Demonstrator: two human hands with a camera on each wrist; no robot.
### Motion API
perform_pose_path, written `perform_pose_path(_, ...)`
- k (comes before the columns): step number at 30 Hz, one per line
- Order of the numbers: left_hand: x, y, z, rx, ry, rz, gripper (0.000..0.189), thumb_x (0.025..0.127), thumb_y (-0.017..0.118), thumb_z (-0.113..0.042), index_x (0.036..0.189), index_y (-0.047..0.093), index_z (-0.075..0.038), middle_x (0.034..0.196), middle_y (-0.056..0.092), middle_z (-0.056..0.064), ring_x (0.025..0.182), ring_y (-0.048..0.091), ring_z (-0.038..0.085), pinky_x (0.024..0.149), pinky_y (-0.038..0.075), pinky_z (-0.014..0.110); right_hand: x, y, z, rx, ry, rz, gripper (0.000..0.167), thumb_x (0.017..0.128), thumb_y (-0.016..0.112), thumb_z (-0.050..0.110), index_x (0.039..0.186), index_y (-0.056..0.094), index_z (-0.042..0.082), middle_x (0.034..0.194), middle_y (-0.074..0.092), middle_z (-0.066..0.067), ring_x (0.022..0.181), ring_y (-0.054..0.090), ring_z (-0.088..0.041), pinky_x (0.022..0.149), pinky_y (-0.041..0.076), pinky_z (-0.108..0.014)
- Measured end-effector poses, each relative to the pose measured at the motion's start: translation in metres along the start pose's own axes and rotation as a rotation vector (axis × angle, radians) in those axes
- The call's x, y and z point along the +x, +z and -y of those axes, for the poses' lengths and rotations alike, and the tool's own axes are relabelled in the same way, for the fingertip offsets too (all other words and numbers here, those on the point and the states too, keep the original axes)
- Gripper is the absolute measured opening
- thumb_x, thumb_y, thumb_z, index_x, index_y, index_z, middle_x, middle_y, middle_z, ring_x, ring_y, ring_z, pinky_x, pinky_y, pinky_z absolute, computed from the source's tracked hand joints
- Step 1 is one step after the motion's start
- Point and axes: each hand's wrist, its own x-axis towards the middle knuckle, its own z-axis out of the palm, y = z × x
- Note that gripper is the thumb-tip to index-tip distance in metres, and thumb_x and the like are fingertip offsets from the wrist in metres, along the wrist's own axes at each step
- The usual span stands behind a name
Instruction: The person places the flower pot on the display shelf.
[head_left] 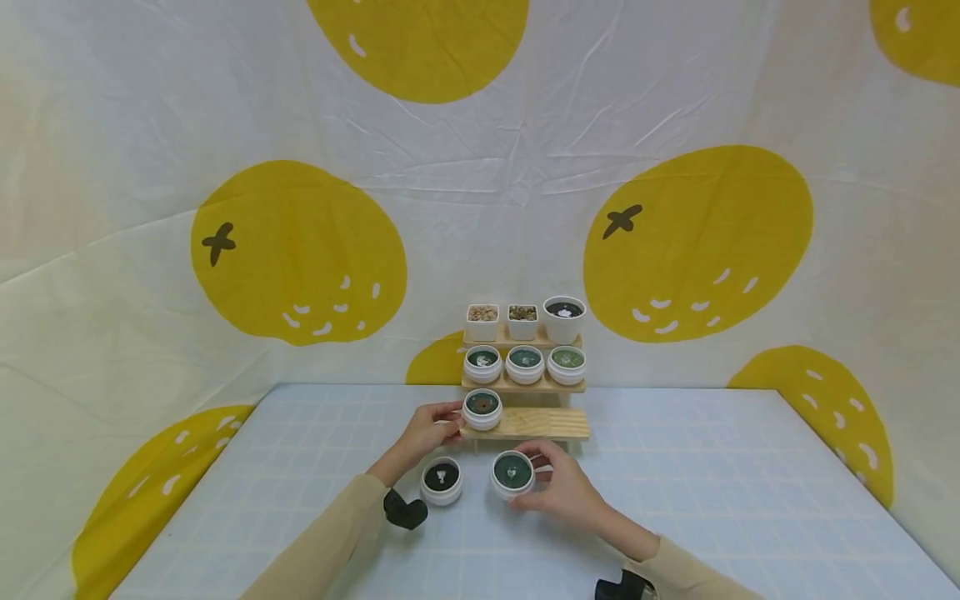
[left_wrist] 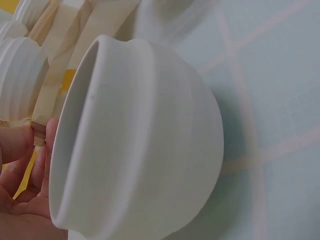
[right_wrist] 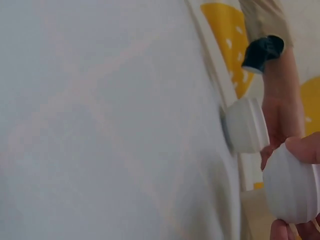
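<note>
My right hand (head_left: 562,492) grips a small white round pot (head_left: 513,473) with a dark green top, thumb and fingers around its sides. At the stepped wooden stand (head_left: 543,423), my left hand (head_left: 423,433) has its thumb and fingers on either side of the bottom board's left end. Right at those fingertips, a white pot (head_left: 482,410) with a green top and brown centre sits on that board. On the table below the left forearm stands another white pot (head_left: 442,481) with a near-black top; its rounded side (left_wrist: 145,140) looms large in the left wrist view.
Three round white pots (head_left: 524,365) line the stand's middle step. Two square pots (head_left: 482,322) with pebble-like tops and a taller round pot (head_left: 564,320) occupy the top step. A pale checked cloth (head_left: 720,483) covers the table, backed by a curtain (head_left: 495,208) with yellow fruit shapes.
</note>
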Motion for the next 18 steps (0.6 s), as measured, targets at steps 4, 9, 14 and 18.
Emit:
perform_pose_path(4,0.0,0.001,0.0,-0.001,0.0,-0.014,0.039,0.091,0.059,0.001,0.13,0.057,0.004,0.104,0.062,0.018,0.067,0.061,0.01,0.069,0.061,0.029,0.003,-0.012,0.003,-0.008,0.017,-0.025,0.066,0.062,0.089,0.017,0.119,0.057,0.004,0.113,0.062,-0.01,0.101,0.059,-0.025,0.084,0.057,-0.026)
perform_pose_path(9,0.0,0.001,0.0,-0.007,0.01,-0.019,0.039,0.09,0.059,0.002,0.129,0.057,0.004,0.103,0.062,0.017,0.066,0.061,0.009,0.068,0.06,0.029,0.004,-0.023,0.007,-0.001,0.038,-0.042,0.067,0.064,0.088,0.015,0.122,0.056,0.004,0.116,0.061,-0.011,0.103,0.06,-0.024,0.087,0.056,-0.028)
perform_pose_path(14,0.0,0.002,0.002,-0.01,0.021,-0.023,0.039,0.09,0.06,0.002,0.129,0.057,0.005,0.1,0.062,0.016,0.066,0.061,0.009,0.068,0.061,0.029,0.008,-0.032,0.008,-0.026,0.044,-0.076,0.065,0.064,0.088,0.012,0.121,0.057,0.004,0.116,0.063,-0.012,0.103,0.062,-0.024,0.086,0.057,-0.027)
perform_pose_path(18,0.0,0.002,0.002,-0.007,0.024,-0.021,0.039,0.091,0.059,0.002,0.129,0.057,0.005,0.102,0.062,0.017,0.068,0.061,0.01,0.07,0.061,0.031,0.012,-0.038,0.009,-0.041,0.036,-0.113,0.063,0.064,0.088,0.011,0.119,0.059,0.002,0.114,0.063,-0.013,0.101,0.062,-0.025,0.085,0.057,-0.031)
